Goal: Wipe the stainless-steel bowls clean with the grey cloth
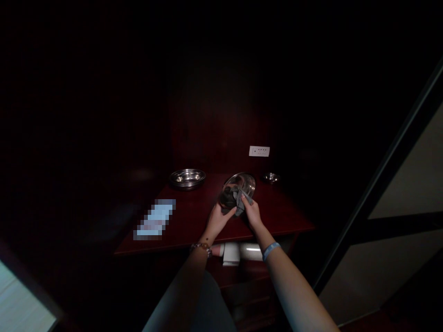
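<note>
A shiny metal bowl [247,181] is tilted up above the dark red table, its inside partly showing. My left hand [221,216] is closed on the bowl's near left edge, thumb pointing inward. In my right hand [251,210] is a bunched grey cloth [238,198], pressed against the bowl, with the fingers closed round it. Part of the cloth also lies by my left thumb. The cloth and hands hide the bowl's lower part.
Stacked metal bowls [187,179] stand at the table's back left, and a small metal bowl [271,178] at the back right. A pixelated flat item [155,220] lies on the table [194,221] at left. White items [231,254] sit beneath the tabletop. A white socket panel [259,151] is on the wall.
</note>
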Motion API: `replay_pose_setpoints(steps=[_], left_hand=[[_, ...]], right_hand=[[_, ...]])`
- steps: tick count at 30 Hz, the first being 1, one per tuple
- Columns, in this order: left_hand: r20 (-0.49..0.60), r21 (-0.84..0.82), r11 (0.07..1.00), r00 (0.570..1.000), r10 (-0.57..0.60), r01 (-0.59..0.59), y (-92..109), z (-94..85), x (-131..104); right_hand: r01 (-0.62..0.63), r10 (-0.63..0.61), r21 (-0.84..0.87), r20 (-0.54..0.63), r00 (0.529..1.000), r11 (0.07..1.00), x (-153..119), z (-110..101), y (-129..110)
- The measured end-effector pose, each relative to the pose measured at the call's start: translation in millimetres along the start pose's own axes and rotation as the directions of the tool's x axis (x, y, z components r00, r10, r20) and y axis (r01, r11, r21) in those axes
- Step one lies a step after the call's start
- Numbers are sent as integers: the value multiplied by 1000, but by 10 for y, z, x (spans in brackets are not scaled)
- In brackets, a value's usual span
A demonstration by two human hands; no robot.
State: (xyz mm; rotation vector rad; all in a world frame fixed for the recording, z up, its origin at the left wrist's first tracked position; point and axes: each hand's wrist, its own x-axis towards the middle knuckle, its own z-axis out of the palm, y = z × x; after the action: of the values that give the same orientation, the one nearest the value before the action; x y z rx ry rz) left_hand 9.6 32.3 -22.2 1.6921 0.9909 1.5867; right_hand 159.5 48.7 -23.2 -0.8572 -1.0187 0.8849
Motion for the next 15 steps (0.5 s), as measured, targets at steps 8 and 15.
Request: replay_pose_setpoints(steps=[8, 15], left_hand=[[174, 48, 998, 984, -42, 34, -72, 0, 52], [179, 134, 991, 983, -31, 7, -36, -7, 24]], right_hand=[[-69, 71, -16, 169, 983, 997, -25, 58, -52], [-83, 88, -43, 122, 989, 996, -49, 104, -127]])
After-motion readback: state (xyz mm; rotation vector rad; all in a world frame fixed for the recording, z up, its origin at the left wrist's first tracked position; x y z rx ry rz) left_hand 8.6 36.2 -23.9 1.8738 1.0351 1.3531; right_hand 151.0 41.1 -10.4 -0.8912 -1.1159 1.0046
